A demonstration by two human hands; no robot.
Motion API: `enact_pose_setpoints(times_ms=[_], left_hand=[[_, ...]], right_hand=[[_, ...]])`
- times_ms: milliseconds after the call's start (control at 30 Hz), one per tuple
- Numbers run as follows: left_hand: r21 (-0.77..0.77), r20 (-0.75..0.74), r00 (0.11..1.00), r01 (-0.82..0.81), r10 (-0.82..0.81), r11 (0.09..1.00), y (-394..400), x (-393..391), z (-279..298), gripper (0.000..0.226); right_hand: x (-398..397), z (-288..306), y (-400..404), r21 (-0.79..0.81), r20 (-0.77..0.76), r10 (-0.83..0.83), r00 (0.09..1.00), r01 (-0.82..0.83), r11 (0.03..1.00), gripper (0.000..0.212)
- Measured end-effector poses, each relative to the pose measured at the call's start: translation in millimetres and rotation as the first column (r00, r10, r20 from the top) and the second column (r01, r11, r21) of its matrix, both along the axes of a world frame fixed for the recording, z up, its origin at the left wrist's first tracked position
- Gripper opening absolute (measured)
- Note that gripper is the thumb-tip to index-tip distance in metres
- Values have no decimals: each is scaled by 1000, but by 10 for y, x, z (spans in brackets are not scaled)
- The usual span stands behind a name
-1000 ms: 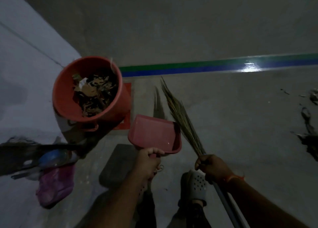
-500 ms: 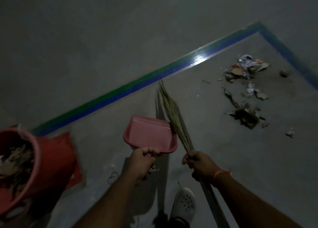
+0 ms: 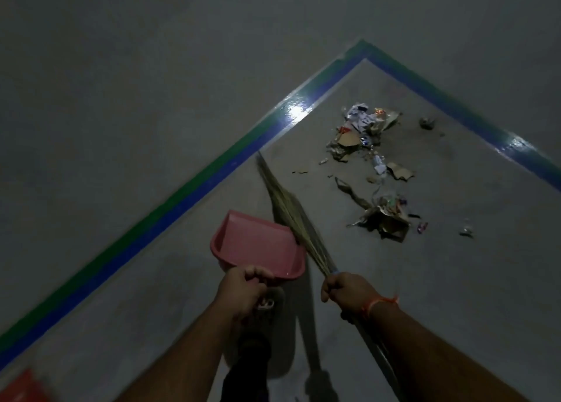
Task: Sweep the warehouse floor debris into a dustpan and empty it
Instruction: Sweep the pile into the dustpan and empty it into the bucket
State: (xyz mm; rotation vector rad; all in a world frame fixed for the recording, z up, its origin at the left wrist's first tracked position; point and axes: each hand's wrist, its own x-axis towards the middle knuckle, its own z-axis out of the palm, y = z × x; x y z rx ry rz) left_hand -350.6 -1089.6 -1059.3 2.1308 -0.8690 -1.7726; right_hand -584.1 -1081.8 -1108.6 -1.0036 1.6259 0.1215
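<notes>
Presently, item 1: pink dustpan (image 3: pixel 258 245), held by our left hand (image 3: pixel 243 289), fingers curled round its handle at the near edge, thumb on top; pan is carried off the floor, mouth pointing away from us, inside looks bare. Item 2: grass broom (image 3: pixel 291 216), bristle end fanned fwd and up-left, tip reaching nearly to the painted line; our right hand (image 3: pixel 349 289) grips it tight where bristles meet the shaft, fingers wrapped round, shaft running back under the forearm to the lower right. Broom lies just beside the pan's right edge; touching or not, we can't tell. Item 3: debris (image 3: pixel 368 164) on the floor, well ahead and to the right of the broom: a far cluster of crumpled paper, card scraps and wrappers, a nearer cluster w/ torn cardboard and a strip of something dark, plus a few stray bits further right. None of it in contact w/ broom or pan. Item 4: grey concrete floor (image 3: pixel 455 280), dimly lit, w/ a green-and-blue painted stripe (image 3: pixel 170 207) running diagonally and turning a corner at top, glare spot on it. Item 5: orange thread band (image 3: pixel 376 303) on our right wrist. Item 6: pale shoe (image 3: pixel 270 303) partly seen under the left hand. Item 7: a red object (image 3: pixel 21 386), cut off at bottom-left corner, approx. unidentifiable.
</notes>
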Motion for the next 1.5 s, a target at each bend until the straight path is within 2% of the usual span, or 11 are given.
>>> enact_pose_setpoints(times_ms=[167, 333, 500, 800, 933, 1033, 1133, 1233, 1500], left_hand=[[80, 1, 995, 99, -99, 992, -479, -111, -261, 28], [90, -28, 977, 211, -210, 973, -924, -395, -283, 28], [49, -59, 951, 306, -303, 951, -1151, -784, -210, 29], [46, -103, 909, 410, -404, 911, -912, -1335, -62, 30], [60, -119, 888, 453, -445, 889, -732, -1485, -77, 20], [113, -114, 864, 502, -491, 857, -642, -1536, -116, 24], [140, -91, 844, 536, -528, 833, -587, -1502, -224, 27], [154, -85, 843, 538, -531, 829, -588, -1435, -292, 27], [99, -87, 862, 506, -499, 857, -866, -1296, -344, 26]], right_hand=[[-296, -306, -174, 29, -63, -158, 985, 160, 987, 36], [-595, -329, -350, -67, -101, -182, 978, 176, 982, 32], [-761, -115, -415, -171, -88, -251, 964, 233, 957, 31], [-1027, 201, 311, -280, 21, -529, 848, 513, 812, 29], [-1188, 220, 791, -235, 23, -697, 717, 681, 693, 31], [-1241, 162, 1105, -137, -20, -770, 638, 761, 634, 27], [-1150, 19, 1263, -41, -74, -786, 614, 785, 618, 30], [-918, -116, 1201, 5, -58, -793, 607, 794, 608, 31], [-667, -111, 299, -48, 112, -779, 617, 787, 616, 27]])
